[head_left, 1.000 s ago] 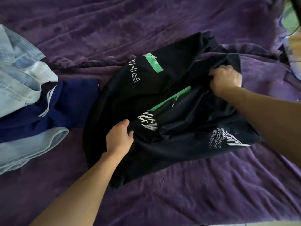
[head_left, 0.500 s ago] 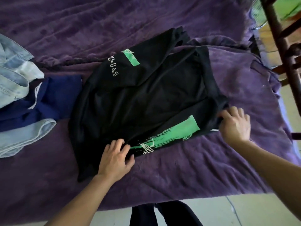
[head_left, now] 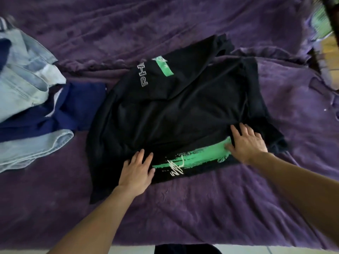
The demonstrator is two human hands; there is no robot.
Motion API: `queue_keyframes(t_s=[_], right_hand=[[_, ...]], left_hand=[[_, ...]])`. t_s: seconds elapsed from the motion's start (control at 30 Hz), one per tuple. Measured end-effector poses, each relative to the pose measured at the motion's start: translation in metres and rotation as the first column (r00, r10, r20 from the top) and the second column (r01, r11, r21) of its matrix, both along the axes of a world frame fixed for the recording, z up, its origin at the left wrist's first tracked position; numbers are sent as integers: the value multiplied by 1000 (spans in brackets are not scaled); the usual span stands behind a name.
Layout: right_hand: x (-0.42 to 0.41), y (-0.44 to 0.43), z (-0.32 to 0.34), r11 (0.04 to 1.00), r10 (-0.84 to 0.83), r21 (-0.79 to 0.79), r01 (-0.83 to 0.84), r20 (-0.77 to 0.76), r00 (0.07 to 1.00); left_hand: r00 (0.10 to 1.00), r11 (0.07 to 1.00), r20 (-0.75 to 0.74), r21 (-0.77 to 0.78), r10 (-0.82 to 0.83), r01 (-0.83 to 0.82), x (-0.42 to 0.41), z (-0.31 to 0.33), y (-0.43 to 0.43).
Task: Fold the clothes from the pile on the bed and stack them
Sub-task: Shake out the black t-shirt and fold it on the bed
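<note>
I take this for a bedroom in a home: a bed (head_left: 192, 233) under a wrinkled purple blanket (head_left: 165, 30) fills my view, a black shirt (head_left: 183, 110) spread on it, pale denim (head_left: 23, 85) and a navy garment (head_left: 78, 105) heaped at left, light floor (head_left: 128, 250) at the near edge.

White outlined letters "PH" (head_left: 143, 76) are showing on the black shirt (head_left: 183, 107), on its upper folded part, running sideways just beside a green patch (head_left: 163, 66). A further character is trailing off past the H, too blurred to read. A white scrawl (head_left: 177, 167) is sitting across the green brush stripe (head_left: 200, 155) along the shirt's near edge, possibly a signature-style logo, with no letters reading out of it.
</note>
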State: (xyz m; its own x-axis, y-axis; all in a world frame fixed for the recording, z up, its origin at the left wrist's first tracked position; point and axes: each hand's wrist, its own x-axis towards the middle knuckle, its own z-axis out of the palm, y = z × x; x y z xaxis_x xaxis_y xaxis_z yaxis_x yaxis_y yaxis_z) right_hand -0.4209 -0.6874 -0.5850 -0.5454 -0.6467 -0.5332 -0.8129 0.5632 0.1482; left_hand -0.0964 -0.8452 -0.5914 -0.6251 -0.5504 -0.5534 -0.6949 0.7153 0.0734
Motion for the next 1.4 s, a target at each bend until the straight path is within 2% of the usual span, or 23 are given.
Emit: queue_keyframes(t_s=[0.1,0.2,0.33,0.43,0.53,0.63,0.7,0.77,0.83,0.87,0.9,0.93,0.97,1.03,1.1,1.17,1.2,1.23,1.27,1.3,1.33,1.37,1.4], right_hand=[[-5,-46,31,995,101,12,-101,-111,989],[-11,-107,48,991,62,-114,-67,-47,997],[-27,-198,52,953,-12,-300,50,126,992],[-41,-240,54,948,13,-315,39,162,987],[-42,-227,45,945,-18,-320,62,138,990],[-45,-193,36,921,-149,-349,172,93,984],[-60,-193,39,849,-272,-447,282,88,958],[-80,-211,41,733,-370,-581,353,94,924],[-96,-236,43,616,-494,-617,491,183,850],[-101,-251,42,533,-581,-571,624,289,761],[-104,-266,40,398,-657,-481,781,445,609],[-104,-279,40,232,-676,-365,902,606,419],[-105,-290,40,97,-642,-266,959,720,265],[-106,-303,40,-56,-551,-237,970,817,168],[-103,-301,52,-152,-419,-174,973,903,96],[-95,-282,75,-260,-229,-7,966,972,-54],[-90,-265,85,-271,-115,104,957,983,-140],[-81,-246,92,-231,-25,205,951,976,-216],[-69,-223,98,-166,16,280,946,959,-282],[-54,-198,99,-93,-16,310,946,950,-313],[-37,-174,97,-39,-101,302,953,947,-304],[-20,-149,91,23,-209,243,970,950,-233],[-4,-126,83,137,-304,144,980,948,-97]], left_hand=[[972,995,-226,-51,68,-81,-17,18,-40],[911,976,-382,-85,155,-202,-34,27,-100],[867,944,-436,-105,239,-313,-60,27,-183],[855,941,-446,-73,265,-330,-75,20,-220],[844,964,-497,-50,202,-260,-81,8,-213],[827,941,-539,-171,158,-291,-90,-6,-202],[803,903,-551,-191,226,-385,-103,-9,-214],[785,867,-486,-100,385,-488,-114,-9,-232],[768,826,-372,-7,521,-563,-121,-8,-249],[768,827,-361,21,530,-561,-121,-7,-254],[764,842,-394,49,511,-538,-121,-5,-257],[749,856,-445,83,491,-511,-120,0,-256],[728,868,-499,111,470,-484,-118,4,-255],[684,877,-576,131,446,-462,-112,12,-251],[633,870,-639,120,436,-478,-105,23,-248],[584,858,-690,106,427,-503,-96,37,-239],[569,853,-705,100,424,-511,-92,43,-231],[566,854,-711,93,417,-513,-86,49,-221],[577,860,-708,85,408,-503,-79,53,-210],[603,873,-695,73,392,-483,-70,56,-198],[643,890,-672,56,369,-453,-60,56,-185],[691,908,-638,31,339,-417,-48,55,-172],[746,925,-591,-1,306,-380,-36,53,-160]])
